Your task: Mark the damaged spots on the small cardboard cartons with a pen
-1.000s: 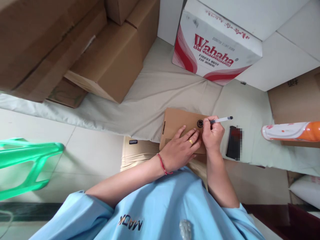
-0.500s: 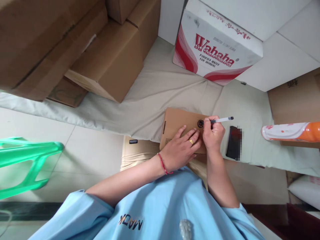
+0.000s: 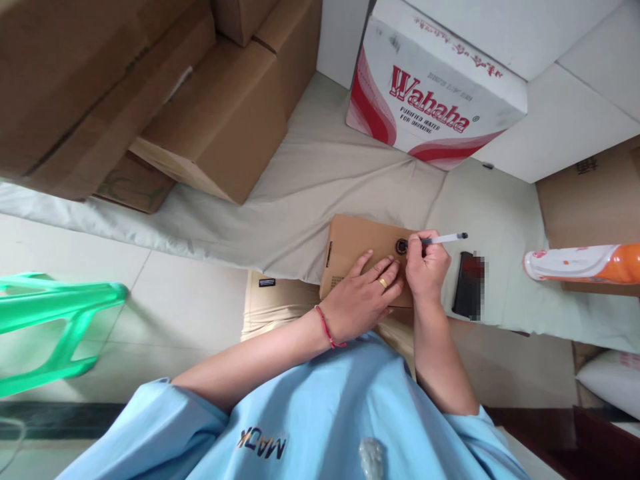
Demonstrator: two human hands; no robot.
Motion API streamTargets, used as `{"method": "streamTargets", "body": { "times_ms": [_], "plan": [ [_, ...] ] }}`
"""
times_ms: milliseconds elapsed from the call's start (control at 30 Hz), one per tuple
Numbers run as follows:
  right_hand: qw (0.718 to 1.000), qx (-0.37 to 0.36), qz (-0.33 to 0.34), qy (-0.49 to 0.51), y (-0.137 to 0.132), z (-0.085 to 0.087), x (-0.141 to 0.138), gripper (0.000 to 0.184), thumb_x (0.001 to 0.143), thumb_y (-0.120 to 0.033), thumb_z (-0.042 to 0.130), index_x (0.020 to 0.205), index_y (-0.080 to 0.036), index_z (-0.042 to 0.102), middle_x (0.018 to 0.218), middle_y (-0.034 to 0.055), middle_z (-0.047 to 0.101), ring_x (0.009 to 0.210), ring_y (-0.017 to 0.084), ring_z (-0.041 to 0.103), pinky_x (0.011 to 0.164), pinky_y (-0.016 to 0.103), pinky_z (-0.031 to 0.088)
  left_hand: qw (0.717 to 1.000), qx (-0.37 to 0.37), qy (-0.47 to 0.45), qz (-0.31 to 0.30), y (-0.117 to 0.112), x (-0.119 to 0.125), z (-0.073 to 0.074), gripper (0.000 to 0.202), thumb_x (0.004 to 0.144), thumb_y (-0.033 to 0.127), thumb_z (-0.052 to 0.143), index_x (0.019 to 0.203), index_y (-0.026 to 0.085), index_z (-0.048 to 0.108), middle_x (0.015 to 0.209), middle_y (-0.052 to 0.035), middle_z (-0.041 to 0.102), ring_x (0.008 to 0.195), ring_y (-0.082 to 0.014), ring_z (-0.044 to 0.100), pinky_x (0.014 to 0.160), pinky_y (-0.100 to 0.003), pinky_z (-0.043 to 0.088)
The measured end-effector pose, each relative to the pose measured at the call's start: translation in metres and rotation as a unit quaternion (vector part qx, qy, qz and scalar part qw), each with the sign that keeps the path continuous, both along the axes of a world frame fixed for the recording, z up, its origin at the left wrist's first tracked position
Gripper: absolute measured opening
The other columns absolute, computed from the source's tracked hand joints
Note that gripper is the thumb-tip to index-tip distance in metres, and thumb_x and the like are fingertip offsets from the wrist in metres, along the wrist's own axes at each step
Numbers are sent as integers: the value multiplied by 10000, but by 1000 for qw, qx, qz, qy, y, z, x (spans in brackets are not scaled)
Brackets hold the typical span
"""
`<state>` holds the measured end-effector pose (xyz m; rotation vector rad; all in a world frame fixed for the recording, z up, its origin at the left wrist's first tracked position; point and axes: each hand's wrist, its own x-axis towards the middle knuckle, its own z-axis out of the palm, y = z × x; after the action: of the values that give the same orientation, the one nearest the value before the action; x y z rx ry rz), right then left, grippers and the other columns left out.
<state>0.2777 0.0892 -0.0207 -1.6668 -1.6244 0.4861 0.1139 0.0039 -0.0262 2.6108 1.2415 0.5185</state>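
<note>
The left hand (image 3: 363, 300) lies flat and open on a small flat cardboard box (image 3: 350, 250), fingers spread, pinning its near half. Just beside it, the right hand (image 3: 425, 270) is closed around a pen (image 3: 443, 239), the tip touching a dark round mark (image 3: 401, 247) at the box's far right corner. The box rests on a pale cloth (image 3: 300, 193), its near edge overhanging the cloth's edge toward the lap. A dark phone (image 3: 467, 283) lies just right of the right hand. Bare cloth stretches beyond the box. Farther off, brown cartons (image 3: 220, 120) crowd the left and a Wahaha water carton (image 3: 430, 100) closes the far side.
</note>
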Motion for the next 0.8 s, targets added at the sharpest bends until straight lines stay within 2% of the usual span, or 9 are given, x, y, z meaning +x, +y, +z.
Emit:
{"method": "streamTargets", "body": {
  "times_ms": [133,633,800],
  "plan": [
    [1000,-3,-1,8,0,-1,1,292,1008,-497,580,869,-244,620,629,-42,624,583,163,589,659,303,456,1000,4,0,0,0,0,-1,548,1076,359,649,1563,129,550,1659,-178,579,1576,-336,508,1343,-610,326],
    [1000,-3,2,19,0,-2,2,276,998,-476,590,842,-249,612,629,-42,613,589,167,581,660,306,449,1000,21,-5,5,0,1,-3,541,1077,365,646,1552,120,557,1645,-169,597,1557,-330,521,1324,-612,348],
    [1000,-2,-3,14,0,-3,2,299,1022,-512,576,895,-246,624,654,-35,643,609,172,607,681,310,469,1000,18,-1,4,0,0,-2,539,1073,360,648,1547,119,562,1645,-170,596,1556,-332,521,1327,-612,347]
  ]
}}
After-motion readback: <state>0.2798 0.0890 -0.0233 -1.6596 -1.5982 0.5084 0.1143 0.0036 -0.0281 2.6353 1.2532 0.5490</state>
